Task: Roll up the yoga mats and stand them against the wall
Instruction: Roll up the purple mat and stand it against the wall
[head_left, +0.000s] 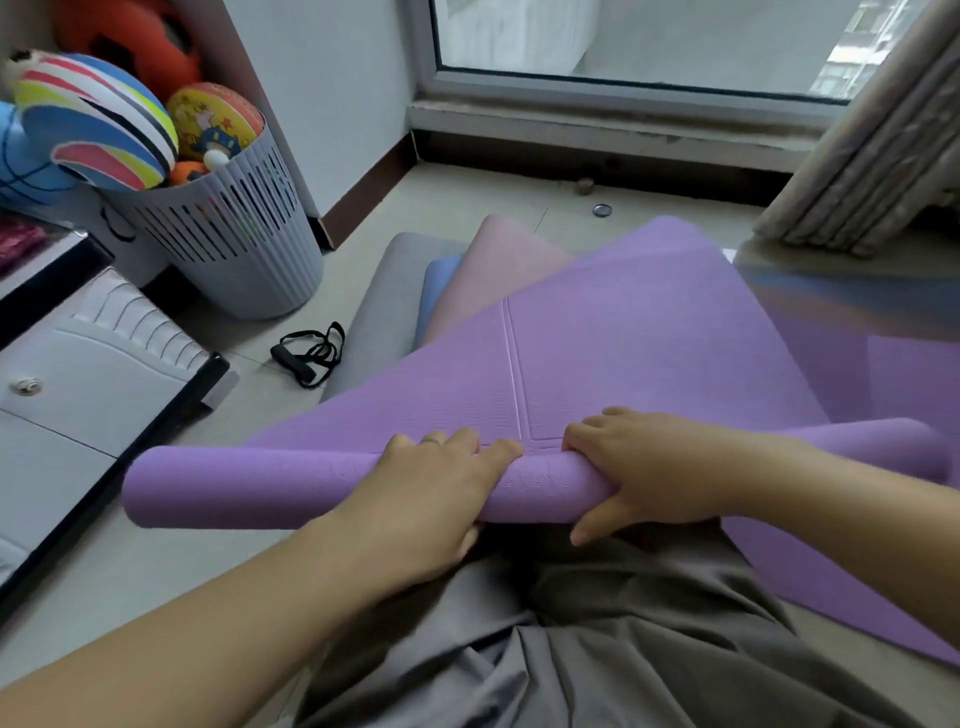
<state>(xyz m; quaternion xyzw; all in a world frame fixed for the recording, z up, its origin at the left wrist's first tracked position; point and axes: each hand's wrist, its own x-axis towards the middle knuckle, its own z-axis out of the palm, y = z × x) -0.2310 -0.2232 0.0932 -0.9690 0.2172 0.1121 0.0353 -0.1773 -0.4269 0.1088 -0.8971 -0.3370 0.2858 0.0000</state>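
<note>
A purple yoga mat (623, 338) lies on the floor with its near end rolled into a tube (249, 483) across my lap. My left hand (431, 493) grips the roll near its middle, fingers over the top and thumb beneath. My right hand (649, 473) grips the roll just to the right in the same way. Under the purple mat lie a pink mat (493, 275), a blue mat (439, 291) and a grey mat (379, 312), all flat and fanned out toward the wall (332, 104).
A grey slatted basket (244, 244) full of balls stands at the left by the wall. A black resistance band (311, 353) lies on the tile floor. A white cabinet (78, 374) sits at the left. Folded curtain (872, 156) hangs at the right below the window (623, 41).
</note>
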